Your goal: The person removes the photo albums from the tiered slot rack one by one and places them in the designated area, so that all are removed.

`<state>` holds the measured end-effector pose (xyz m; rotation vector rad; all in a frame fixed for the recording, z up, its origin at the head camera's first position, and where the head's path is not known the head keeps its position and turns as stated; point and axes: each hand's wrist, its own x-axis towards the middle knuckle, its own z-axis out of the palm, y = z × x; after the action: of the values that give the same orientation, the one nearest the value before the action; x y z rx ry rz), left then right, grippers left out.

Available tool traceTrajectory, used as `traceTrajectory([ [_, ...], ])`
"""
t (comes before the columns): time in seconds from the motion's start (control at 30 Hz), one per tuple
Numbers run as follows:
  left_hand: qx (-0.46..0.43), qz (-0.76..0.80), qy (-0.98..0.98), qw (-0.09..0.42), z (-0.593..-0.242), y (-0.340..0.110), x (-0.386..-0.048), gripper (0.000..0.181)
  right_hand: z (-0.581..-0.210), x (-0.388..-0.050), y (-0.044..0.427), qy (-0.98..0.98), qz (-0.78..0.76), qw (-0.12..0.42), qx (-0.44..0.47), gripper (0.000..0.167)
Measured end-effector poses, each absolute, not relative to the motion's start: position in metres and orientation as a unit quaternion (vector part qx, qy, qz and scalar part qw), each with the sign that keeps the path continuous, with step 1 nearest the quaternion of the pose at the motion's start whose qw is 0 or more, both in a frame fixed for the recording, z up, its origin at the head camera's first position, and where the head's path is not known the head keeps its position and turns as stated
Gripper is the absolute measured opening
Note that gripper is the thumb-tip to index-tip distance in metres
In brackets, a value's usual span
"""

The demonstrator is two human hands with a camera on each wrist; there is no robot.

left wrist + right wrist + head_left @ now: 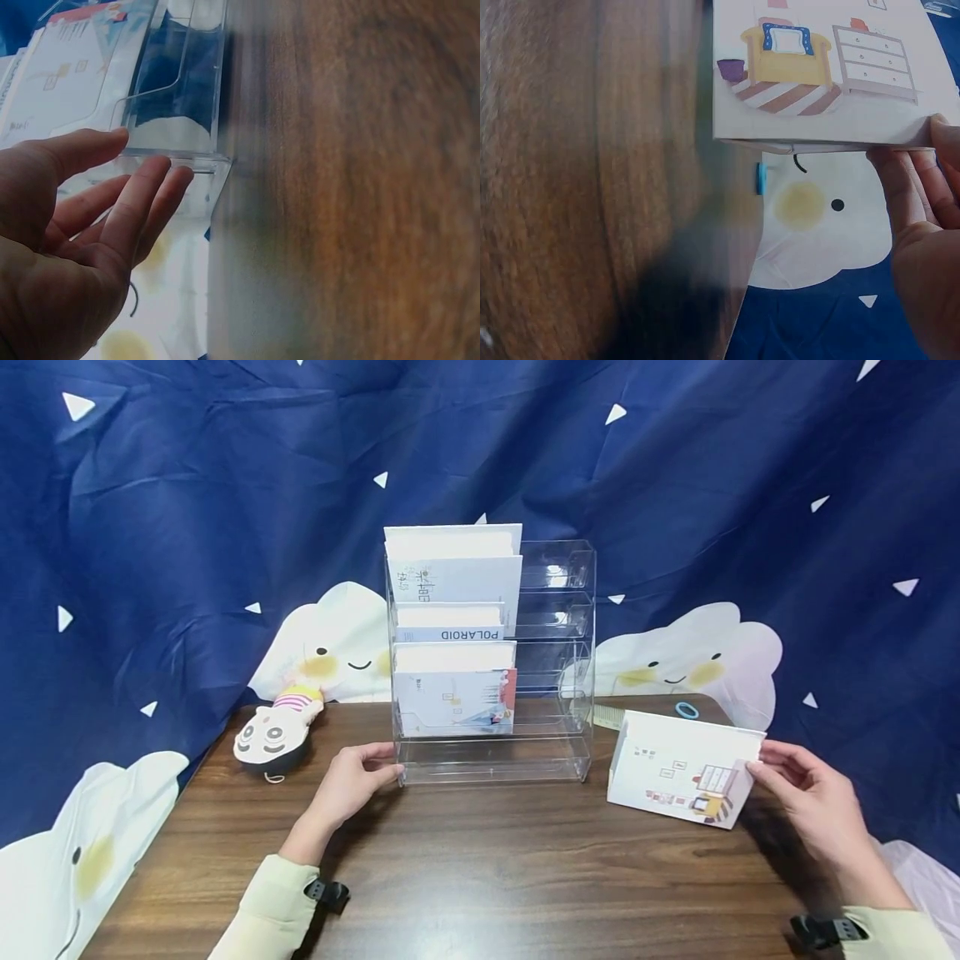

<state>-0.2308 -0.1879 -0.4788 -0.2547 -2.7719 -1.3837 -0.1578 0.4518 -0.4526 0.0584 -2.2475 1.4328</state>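
Observation:
A clear tiered rack (491, 770) stands mid-table, with white booklets in its left half, one marked POLAROID (471, 633). My left hand (347, 785) is at the rack's lower left corner; in the left wrist view the left hand (82, 225) has its fingers loosely extended, thumb and fingertips by the clear edge (176, 154). To the right of the rack, my right hand (821, 806) pinches a white illustrated booklet (675, 777) at its right edge. The right wrist view shows the right hand (930, 225) with its thumb on the face of the booklet (817, 112) and fingers behind.
A panda-like toy (272, 735) lies at the table's back left. Behind the booklet are a pale comb (609, 717) and a blue ring (686, 710). A blue cloth with clouds (480, 443) hangs behind the wooden table (480, 868).

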Motion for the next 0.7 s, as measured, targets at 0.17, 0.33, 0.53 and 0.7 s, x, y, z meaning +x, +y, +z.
traceTrajectory([
  [0.17, -0.085, -0.446, -0.891, 0.019, -0.478, -0.188, -0.231, 0.047, -0.454, -0.160, 0.453, -0.820, 0.521, 0.237, 0.033, 0.044],
  [0.33, -0.087, -0.444, -0.892, 0.020, -0.479, -0.189, -0.231, 0.047, -0.453, -0.163, 0.454, -0.842, 0.485, 0.233, 0.032, 0.047],
  [0.53, -0.087, -0.446, -0.890, 0.018, -0.479, -0.188, -0.231, 0.046, -0.458, -0.168, 0.456, -0.843, 0.478, 0.244, 0.039, 0.045],
  [0.7, -0.088, -0.448, -0.889, 0.018, -0.478, -0.187, -0.230, 0.045, -0.458, -0.174, 0.453, -0.841, 0.478, 0.249, 0.054, 0.048],
])
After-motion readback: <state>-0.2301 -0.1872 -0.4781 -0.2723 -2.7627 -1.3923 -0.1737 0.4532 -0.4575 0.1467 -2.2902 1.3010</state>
